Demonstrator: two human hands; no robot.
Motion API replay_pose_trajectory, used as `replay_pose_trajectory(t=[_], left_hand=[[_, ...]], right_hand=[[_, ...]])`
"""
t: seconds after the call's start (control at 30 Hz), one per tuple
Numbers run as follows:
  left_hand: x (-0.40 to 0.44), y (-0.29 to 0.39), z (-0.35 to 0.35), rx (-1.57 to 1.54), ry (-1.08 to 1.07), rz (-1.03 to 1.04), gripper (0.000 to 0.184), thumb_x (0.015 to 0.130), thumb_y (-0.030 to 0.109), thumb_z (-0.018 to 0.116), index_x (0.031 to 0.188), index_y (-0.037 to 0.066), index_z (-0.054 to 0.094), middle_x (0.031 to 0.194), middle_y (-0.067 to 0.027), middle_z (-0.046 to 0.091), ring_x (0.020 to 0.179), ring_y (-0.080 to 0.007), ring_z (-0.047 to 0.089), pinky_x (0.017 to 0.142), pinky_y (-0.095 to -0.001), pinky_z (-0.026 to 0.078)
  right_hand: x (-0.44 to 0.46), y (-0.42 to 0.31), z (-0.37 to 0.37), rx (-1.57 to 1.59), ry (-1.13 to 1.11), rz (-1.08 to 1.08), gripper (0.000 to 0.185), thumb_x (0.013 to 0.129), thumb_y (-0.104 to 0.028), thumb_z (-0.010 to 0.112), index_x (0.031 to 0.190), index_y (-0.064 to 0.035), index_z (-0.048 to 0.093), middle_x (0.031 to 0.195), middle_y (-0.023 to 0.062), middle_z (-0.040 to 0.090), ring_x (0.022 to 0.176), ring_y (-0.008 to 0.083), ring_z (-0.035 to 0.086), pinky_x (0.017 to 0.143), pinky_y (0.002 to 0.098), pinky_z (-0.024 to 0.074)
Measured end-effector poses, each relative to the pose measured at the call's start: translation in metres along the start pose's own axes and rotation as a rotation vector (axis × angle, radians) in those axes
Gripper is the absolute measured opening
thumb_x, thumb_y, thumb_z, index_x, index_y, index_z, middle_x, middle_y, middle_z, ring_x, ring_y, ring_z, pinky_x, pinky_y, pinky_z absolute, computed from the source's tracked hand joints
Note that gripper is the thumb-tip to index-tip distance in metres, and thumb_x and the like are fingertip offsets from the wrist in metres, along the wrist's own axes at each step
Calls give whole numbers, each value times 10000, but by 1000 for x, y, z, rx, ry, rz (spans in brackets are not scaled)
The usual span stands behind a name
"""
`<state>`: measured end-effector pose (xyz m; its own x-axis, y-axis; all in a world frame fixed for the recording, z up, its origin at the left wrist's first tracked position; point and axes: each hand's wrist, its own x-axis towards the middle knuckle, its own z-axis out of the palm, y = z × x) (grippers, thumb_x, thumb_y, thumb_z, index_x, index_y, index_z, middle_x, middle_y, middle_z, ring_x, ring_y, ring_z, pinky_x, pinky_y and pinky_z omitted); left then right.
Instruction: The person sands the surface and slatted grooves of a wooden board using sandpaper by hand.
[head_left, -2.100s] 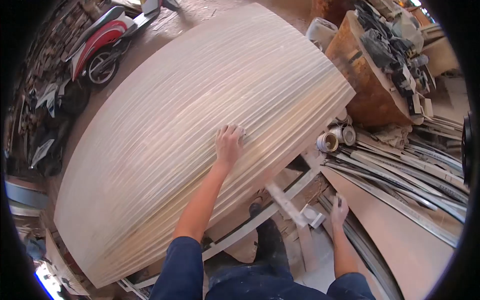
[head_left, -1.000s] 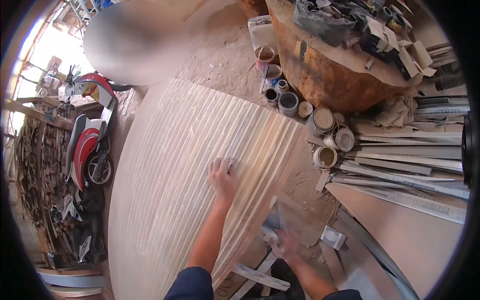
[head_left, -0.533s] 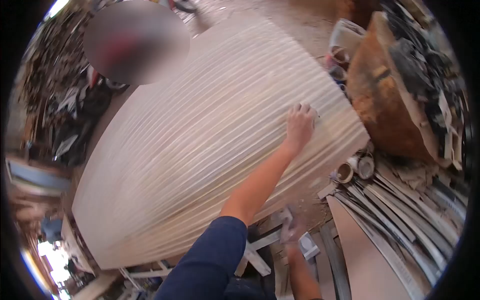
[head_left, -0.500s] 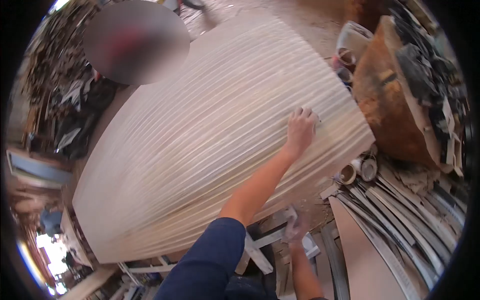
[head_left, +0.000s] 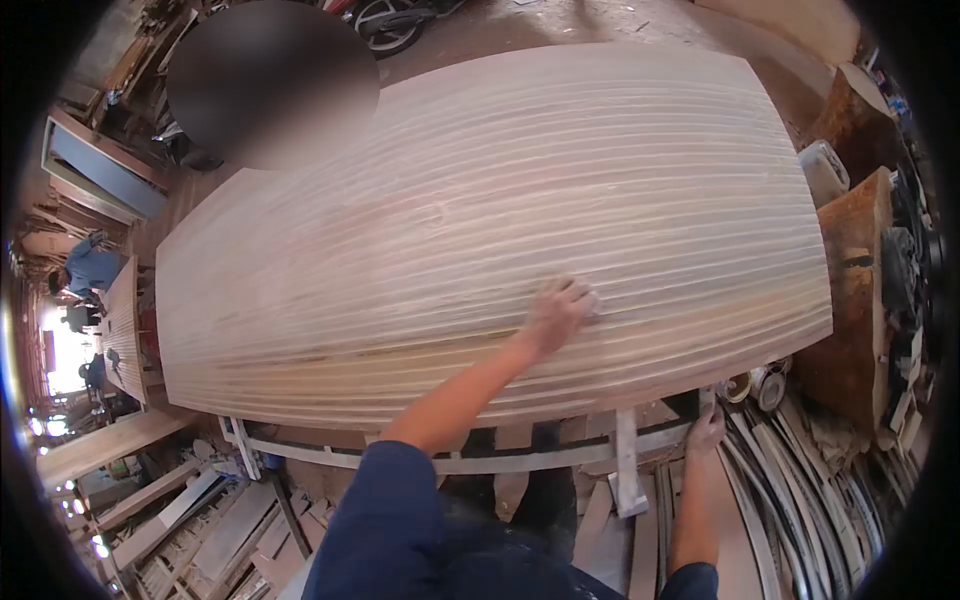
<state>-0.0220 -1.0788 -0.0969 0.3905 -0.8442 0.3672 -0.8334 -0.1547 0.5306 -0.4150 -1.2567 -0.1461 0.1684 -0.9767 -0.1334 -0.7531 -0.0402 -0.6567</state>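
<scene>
"My left hand point(head_left: 560, 312) has slid back from the ridged board's point(head_left: 640, 150) right end since a moment ago."
"Fingers?"
"Half-curled on the board, which spreads before me (whether they grip anything, I can't tell)."
"Your right hand point(head_left: 706, 430)?"
"Below the near edge, near the cans point(head_left: 770, 390), fingers bent; its hold is unclear."

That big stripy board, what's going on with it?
Someone in dark blue sleeves is reaching over the big ridged board. Their left grip, a bare hand, is on top of it; I can't tell whether something small is tucked underneath. The right grip is low by the near edge, close to some cans, and what it holds, if anything, isn't clear. Far back, another person in blue is beside another board.
</scene>
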Motion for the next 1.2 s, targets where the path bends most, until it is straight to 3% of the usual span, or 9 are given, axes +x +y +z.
replay_pose_trajectory(t=[0.1,0.17,0.27,0.4,0.53,0.7,0.9,1.03,1.2], left_hand=[[-73,-43,-68,67,-60,-56,209,837,126,714,1043,90,722,1064,-84,686,1058,-307,608,963,-446,479],[-122,-70,-113,70,-35,-95,244,821,96,724,1065,91,734,1073,-87,695,1031,-310,620,958,-451,484],[-191,-114,-159,139,3,-132,299,785,61,734,1083,88,749,1061,-94,708,976,-322,638,933,-453,497],[-186,-109,-178,163,-28,-153,303,765,58,743,1067,78,750,1036,-98,710,960,-328,640,923,-451,501],[-89,-61,-81,74,-126,-40,416,729,97,752,1145,84,729,1041,-111,680,1053,-307,618,941,-445,502],[40,19,46,-22,90,47,133,786,97,666,912,93,710,994,-98,673,1025,-291,623,890,-436,517],[-74,-48,-59,17,-42,-56,306,779,117,761,1084,108,730,1025,-93,687,1021,-312,620,929,-448,493],[-138,-96,-139,65,-94,-80,301,748,130,791,1046,117,751,994,-74,711,962,-283,642,913,-440,495],[-37,-36,-34,29,27,48,262,791,137,713,1050,104,740,943,-83,677,963,-269,620,879,-431,512]], right_hand=[[12,-10,7,-282,-3,139,510,1038,-385,506,1245,47,682,1193,285,697,1135,453,659,935,485,498],[18,-6,18,-275,40,139,735,1002,-648,402,1220,-18,711,1169,288,695,1142,482,628,954,536,470],[5,-30,30,-357,178,201,782,1005,-684,339,1253,-35,699,1195,282,689,1164,488,615,961,544,467],[6,-30,35,-415,221,198,581,1019,-538,416,1337,-132,684,1266,205,689,1154,452,630,964,523,485],[12,-23,36,-428,209,171,584,1015,-539,419,1342,-132,680,1269,205,688,1155,451,632,964,523,484],[12,-25,35,-424,212,223,591,1015,-547,419,1300,-110,697,1232,232,694,1140,465,631,949,540,476],[9,-33,34,-405,193,237,643,1014,-587,391,1247,-82,714,1209,262,689,1128,495,618,937,571,467],[16,-13,35,-461,233,238,668,1010,-617,398,1250,-78,711,1207,266,687,1132,497,617,934,575,468],[12,-19,36,-414,204,212,722,998,-667,399,1246,-63,710,1207,261,692,1131,488,626,933,566,474]])
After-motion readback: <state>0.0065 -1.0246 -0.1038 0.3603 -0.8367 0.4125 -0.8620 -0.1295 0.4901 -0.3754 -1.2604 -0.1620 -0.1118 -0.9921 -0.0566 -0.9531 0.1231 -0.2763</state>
